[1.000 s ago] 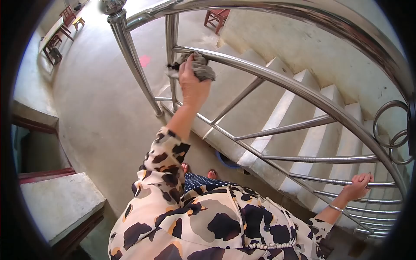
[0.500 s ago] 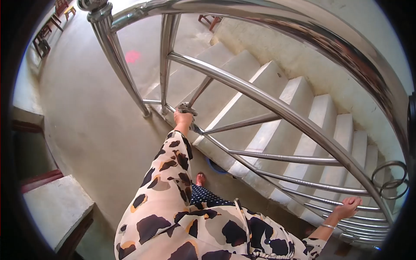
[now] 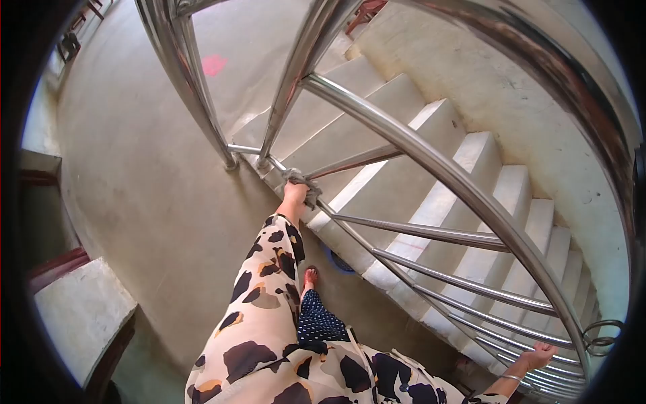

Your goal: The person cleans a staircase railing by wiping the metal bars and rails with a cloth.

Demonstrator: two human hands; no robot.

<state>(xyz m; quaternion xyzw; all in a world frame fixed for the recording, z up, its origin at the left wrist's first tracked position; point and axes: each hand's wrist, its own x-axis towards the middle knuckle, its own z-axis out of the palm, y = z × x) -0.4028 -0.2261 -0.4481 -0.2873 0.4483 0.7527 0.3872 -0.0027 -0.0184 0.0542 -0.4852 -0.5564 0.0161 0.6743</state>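
Note:
Down at the lower bar [image 3: 350, 232] of the metal railing, my left hand [image 3: 294, 192] is closed on a crumpled grey cloth [image 3: 311, 191]. The cloth lies around the bar, close to where a slanting bar [image 3: 356, 161] joins it. Part of my left fingers is hidden by the cloth. At the lower right, my right hand [image 3: 538, 355] is closed round one of the thin railing bars, with a bracelet on the wrist. The thick curved top rail [image 3: 552, 81] arches above both hands.
Concrete steps [image 3: 431, 202] run behind the railing beside a pale wall [image 3: 538, 121]. A metal post [image 3: 192, 87] stands at the upper left. A blue round object [image 3: 340, 261] sits below the steps. A pale ledge [image 3: 87, 316] is at the left, and metal rings [image 3: 602, 337] are at the right.
My left hand went from the middle rail down to the lower bar with the cloth, then slightly along it to the right. My right hand stays on the bars, lower in view. The view has shifted.

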